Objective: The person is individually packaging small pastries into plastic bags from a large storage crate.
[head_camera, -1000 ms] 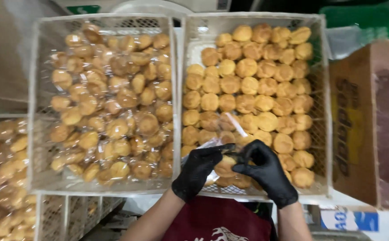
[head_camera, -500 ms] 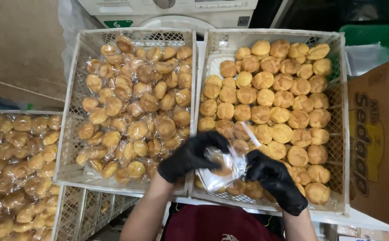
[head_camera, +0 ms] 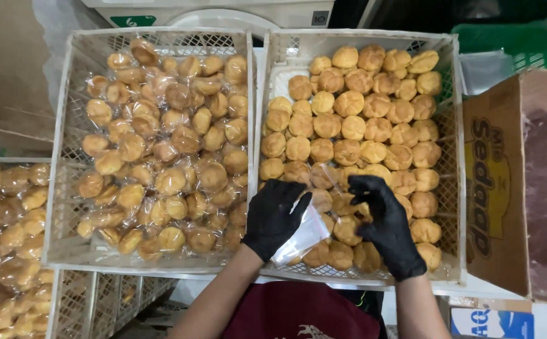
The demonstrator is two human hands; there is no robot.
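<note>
Both my hands wear black gloves and hover over the near end of the right white crate (head_camera: 449, 157), which is filled with bare golden pastry buns (head_camera: 349, 129). My left hand (head_camera: 275, 216) holds a clear plastic bag (head_camera: 302, 233) by its edge. My right hand (head_camera: 383, 220) is curled at the bag's mouth, fingers pinched on a bun (head_camera: 360, 207) among the loose ones. The left white crate (head_camera: 57, 157) holds several buns wrapped in clear plastic (head_camera: 167, 150).
A third crate of wrapped buns (head_camera: 4, 238) sits at the lower left. An open brown cardboard box (head_camera: 505, 182) stands to the right, a green crate (head_camera: 505, 41) behind it. A white appliance (head_camera: 217, 12) lies beyond the crates.
My hands moved apart from a joined grip; the clear bag came up in my left hand and my right hand shifted to the buns beside it. The view tilted slightly.
</note>
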